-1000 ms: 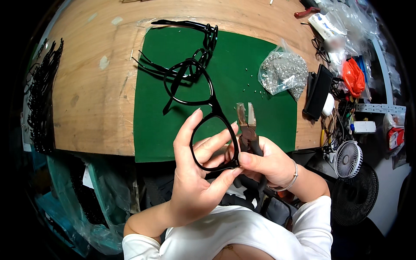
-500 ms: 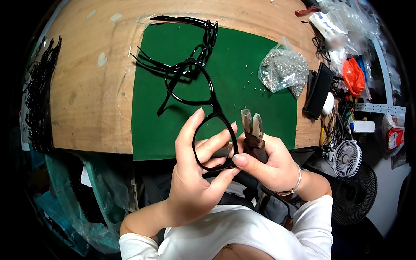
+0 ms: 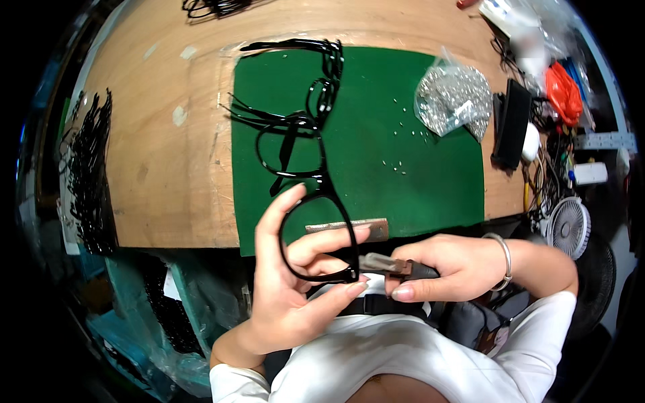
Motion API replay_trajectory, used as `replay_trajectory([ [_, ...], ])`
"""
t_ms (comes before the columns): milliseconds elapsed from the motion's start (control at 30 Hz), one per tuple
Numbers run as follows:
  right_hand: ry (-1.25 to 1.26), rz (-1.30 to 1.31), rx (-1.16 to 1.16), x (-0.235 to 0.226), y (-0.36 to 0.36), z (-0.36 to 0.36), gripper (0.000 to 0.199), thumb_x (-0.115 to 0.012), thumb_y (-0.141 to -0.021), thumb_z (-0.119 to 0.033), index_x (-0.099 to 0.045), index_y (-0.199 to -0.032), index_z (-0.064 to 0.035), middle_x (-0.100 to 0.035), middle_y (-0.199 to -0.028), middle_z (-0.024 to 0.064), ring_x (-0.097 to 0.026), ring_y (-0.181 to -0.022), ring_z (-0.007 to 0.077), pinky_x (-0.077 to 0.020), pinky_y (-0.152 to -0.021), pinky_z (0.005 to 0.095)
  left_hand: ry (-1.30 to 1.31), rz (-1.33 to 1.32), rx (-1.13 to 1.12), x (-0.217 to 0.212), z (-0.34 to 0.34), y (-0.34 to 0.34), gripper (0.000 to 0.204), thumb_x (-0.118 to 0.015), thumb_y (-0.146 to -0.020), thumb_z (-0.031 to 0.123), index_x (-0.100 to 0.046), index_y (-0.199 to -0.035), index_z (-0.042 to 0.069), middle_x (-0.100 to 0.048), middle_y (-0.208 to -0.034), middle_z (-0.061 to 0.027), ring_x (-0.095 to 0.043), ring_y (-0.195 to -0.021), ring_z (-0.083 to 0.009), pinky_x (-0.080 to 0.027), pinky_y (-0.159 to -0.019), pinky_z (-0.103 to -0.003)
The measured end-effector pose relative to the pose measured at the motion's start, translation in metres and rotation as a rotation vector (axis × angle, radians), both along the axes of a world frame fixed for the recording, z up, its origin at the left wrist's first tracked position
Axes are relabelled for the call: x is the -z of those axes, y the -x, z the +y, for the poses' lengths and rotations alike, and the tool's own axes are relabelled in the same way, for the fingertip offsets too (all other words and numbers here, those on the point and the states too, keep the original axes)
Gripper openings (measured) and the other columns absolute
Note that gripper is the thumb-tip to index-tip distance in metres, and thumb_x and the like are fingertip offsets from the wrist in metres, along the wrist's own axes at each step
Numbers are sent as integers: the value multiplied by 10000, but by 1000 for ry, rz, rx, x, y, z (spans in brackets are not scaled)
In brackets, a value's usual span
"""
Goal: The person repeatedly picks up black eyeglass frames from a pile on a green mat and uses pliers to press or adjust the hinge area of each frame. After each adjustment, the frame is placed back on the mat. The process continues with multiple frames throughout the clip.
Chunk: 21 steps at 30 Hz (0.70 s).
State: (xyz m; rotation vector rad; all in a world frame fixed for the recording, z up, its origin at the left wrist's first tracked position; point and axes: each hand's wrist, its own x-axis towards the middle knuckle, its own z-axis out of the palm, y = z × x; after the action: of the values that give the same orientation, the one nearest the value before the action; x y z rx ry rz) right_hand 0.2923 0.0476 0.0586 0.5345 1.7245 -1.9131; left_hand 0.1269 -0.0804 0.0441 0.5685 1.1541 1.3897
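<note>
My left hand (image 3: 285, 302) grips a black eyeglass frame (image 3: 325, 183) by its nearer rim, thumb below and fingers through and behind the lens opening. The frame stands lengthwise away from me, its far rim above the green mat (image 3: 437, 195). A temple arm (image 3: 287, 151) shows through that far rim. Closed around dark-handled pliers (image 3: 384, 264) is my right hand (image 3: 450, 272). The plier jaws point left, at the near outer end of the frame; whether they touch it I cannot tell. Behind my left fingers, a flat metal plate (image 3: 377, 229) lies at the mat's near edge.
More black eyeglass frames (image 3: 332, 62) lie on the mat's far left. A clear bag of small metal parts (image 3: 449, 99) sits at the right, loose pieces beside it. Black temple arms (image 3: 91, 174) pile at the table's left edge. A small fan (image 3: 568, 228) stands right.
The pliers have swung from pointing upward to pointing left at the frame's end. My right hand has moved rightward and turned. The whole view has shifted slightly.
</note>
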Motion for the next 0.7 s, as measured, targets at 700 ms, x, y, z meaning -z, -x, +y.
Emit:
replay_trajectory([
  [700, -346, 45, -83, 15, 2, -6, 352, -556, -822, -329, -537, -757, 17, -566, -614, 126, -573, -557, 264, -452, -527, 343, -23, 58, 181, 17, 1, -5, 830, -524, -746, -138, 40, -1317, 72, -436, -1193, -245, -578, -945, -231, -488, -798, -290],
])
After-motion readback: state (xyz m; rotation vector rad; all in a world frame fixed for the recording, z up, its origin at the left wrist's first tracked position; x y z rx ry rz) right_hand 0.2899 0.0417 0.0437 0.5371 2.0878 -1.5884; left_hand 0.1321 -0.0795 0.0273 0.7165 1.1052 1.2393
